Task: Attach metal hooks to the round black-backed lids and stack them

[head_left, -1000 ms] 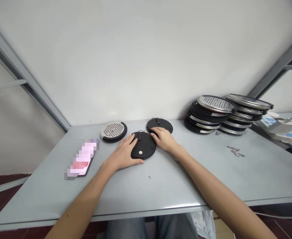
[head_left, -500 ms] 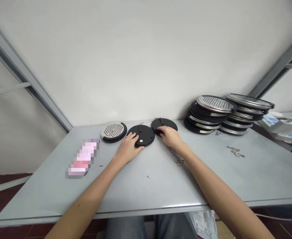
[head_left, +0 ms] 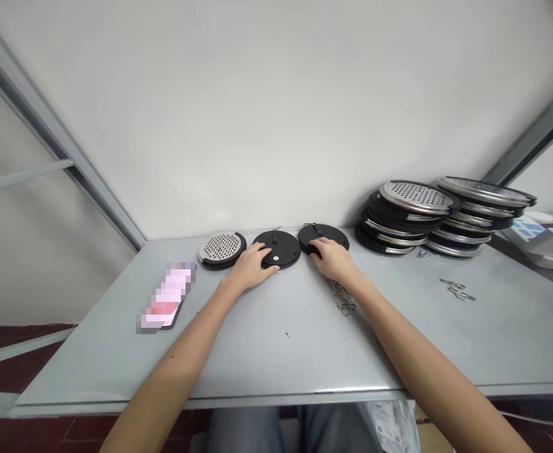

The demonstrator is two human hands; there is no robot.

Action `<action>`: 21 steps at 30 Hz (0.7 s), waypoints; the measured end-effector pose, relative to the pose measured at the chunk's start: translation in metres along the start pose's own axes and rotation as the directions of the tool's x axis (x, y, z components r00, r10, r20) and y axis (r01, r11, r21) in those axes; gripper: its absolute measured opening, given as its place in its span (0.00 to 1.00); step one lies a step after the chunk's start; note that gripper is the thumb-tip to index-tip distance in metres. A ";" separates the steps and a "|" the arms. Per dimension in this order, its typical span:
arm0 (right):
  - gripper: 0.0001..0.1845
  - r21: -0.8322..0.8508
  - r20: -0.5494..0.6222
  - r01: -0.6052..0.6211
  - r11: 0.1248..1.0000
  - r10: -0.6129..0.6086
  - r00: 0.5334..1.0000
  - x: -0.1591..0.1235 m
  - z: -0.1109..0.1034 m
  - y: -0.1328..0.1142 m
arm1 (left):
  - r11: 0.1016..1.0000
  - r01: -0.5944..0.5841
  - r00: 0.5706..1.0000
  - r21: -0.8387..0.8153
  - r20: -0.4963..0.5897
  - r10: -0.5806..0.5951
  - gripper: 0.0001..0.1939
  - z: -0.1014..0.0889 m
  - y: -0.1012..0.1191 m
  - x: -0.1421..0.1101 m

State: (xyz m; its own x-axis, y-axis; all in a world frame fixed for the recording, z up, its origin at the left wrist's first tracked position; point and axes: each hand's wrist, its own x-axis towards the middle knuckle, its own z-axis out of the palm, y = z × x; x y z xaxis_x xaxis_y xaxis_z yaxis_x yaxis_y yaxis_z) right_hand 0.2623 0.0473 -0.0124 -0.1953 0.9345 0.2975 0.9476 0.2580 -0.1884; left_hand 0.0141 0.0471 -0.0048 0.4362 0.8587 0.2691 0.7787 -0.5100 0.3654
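Two flat round black cases lie side by side near the wall, each with a small strap and a metal clip at its far edge. My left hand rests with fingers apart on the near left part of the left black case, which has a white dot. My right hand bends its fingers over the near edge of the right black case; its palm side is hidden. Left of these lies a round case with a perforated silver face. Several metal clips lie in a heap beside my right wrist.
Two stacks of round black-and-silver cases, the nearer stack and the farther stack, stand at the back right. More loose clips lie before them. A phone with a blurred-out screen lies on the left of the grey table.
The whole view has shifted slightly, so everything appears a little farther right. Both hands keep their places on the black cases.
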 end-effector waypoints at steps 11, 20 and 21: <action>0.22 -0.010 -0.095 0.068 0.998 -0.069 0.993 -0.003 0.008 -0.014 | 0.968 0.081 0.981 0.237 -0.192 -0.035 0.23 -0.039 -0.055 -0.046; 0.17 0.112 -0.087 0.371 0.922 -0.363 0.928 -0.002 0.022 -0.049 | 0.932 0.109 0.987 0.347 -0.149 -0.060 0.20 -0.023 -0.068 -0.046; 0.17 0.108 -0.093 0.359 0.927 -0.351 0.932 0.000 0.025 -0.049 | 0.930 0.107 0.987 0.352 -0.152 -0.057 0.20 -0.023 -0.068 -0.046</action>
State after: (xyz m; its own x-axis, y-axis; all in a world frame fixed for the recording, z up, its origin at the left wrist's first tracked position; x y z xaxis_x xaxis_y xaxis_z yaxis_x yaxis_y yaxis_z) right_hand 0.2096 0.0403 -0.0263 -0.4906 0.7577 0.4304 0.7808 0.6015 -0.1687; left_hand -0.0688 0.0413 -0.0216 0.3179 0.8686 0.3801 0.9297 -0.3642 0.0546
